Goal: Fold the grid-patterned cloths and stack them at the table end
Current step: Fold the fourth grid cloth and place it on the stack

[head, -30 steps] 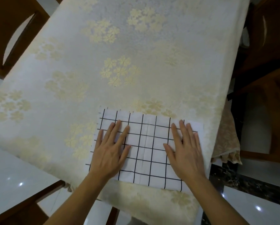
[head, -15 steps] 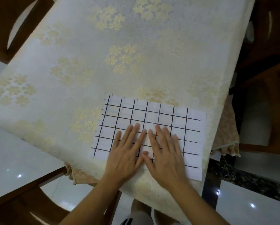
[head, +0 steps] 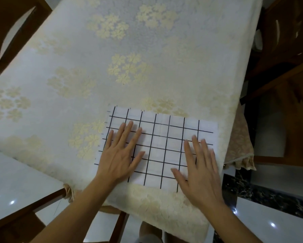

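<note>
Table [head: 164, 41]: long, seen from its near end. It is covered by a cream tablecloth [head: 73, 55] of matte, slightly nubby weave with pale yellow flower clusters; a frilled hem hangs off the near corners. Judgement: the soft cover should keep a thin piece from sliding.

Dark wooden chairs [head: 287, 55] stand on both sides, over a glossy tiled floor [head: 15, 181].

Grid-patterned cloth [head: 163, 148]: one only in view, lying flat on the table near its right corner, close to the near edge. It is a white rectangle with thin black grid lines. It is very thin and lies without wrinkles. Short stray marks along the left edge suggest stacked layers, so it is probably already folded. No stack shows elsewhere.

Left hand [head: 120, 155]: palm down on the left part of the cloth, fingers [head: 128, 130] straight and spread. Grip wide, holding nothing.

Right hand [head: 202, 176]: palm down on the right part, reaching the near edge, slightly blurred. Grip wide, holding nothing.

Judgement: flat palms set apart look like pressing to set the creases and drive out air. Next would be another fold or leaving it as the base of the stack.
</note>
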Tool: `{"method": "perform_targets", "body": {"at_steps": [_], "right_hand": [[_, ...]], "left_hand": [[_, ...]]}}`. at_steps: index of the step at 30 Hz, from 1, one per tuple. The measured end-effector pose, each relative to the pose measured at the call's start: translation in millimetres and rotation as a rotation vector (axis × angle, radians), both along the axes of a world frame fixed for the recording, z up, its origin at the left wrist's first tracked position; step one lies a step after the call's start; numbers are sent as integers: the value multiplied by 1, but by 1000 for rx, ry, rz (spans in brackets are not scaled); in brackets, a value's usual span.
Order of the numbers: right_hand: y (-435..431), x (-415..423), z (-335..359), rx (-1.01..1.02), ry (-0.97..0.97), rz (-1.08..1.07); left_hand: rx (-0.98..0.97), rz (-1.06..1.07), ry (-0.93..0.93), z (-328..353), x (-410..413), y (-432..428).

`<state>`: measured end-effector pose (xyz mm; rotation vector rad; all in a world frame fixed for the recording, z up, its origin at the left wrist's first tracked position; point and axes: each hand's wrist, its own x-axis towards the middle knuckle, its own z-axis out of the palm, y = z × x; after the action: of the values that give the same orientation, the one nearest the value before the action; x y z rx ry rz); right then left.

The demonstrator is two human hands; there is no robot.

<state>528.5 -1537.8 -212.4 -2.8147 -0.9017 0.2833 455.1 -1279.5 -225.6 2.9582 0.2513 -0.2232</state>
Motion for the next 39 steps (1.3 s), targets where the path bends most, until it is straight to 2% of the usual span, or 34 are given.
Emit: {"method": "perform_targets", "body": {"at_steps": [5, 9, 16, 20, 24, 32, 39], "right_hand": [[42, 57, -17, -16, 8, -16], [14, 55, -31, -102, -22, -71], [9, 53, -25, -128, -33, -83], [14, 55, -15, -78, -22, -43], [9, 55, -19, -83, 9, 37], [5, 58, -19, -50, -14, 28], [4, 60, -7, -69, 107, 41]], "left_hand": [[17, -8, -12, -7, 52, 18], [37, -56, -13, -15, 60, 24], [53, -58, -29, -9, 60, 24], [13, 104, -120, 6, 28, 13], [24, 192, -31, -1, -23, 10], [28, 176, 16, -3, -25, 19], [61, 224, 66, 9, -25, 15]]}}
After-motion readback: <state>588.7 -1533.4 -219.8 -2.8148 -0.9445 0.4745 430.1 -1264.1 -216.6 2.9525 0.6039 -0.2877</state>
